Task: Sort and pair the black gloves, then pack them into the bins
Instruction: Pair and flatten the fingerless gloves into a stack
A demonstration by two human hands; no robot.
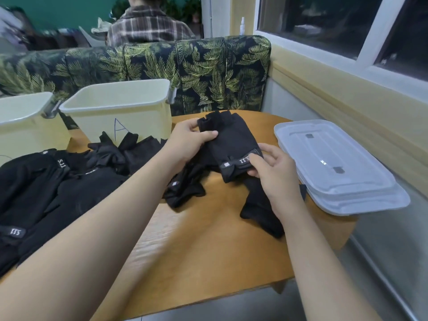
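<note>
Two stacked clear lids (335, 165) lie at the right edge of the wooden table (208, 239), beside the hands. Loose black gloves (46, 193) cover the left side and crowd the foot of bin A (120, 107); a second bin (23, 121) stands further left — contents of both not visible. Held glove (231, 144): above the table centre, fingerless, the left hand (185, 140) pinching its finger end, the right hand (275, 172) gripping its labelled cuff. More gloves (259, 205) lie beneath. A leaf-print bench back (185, 66) stands behind the table.
</note>
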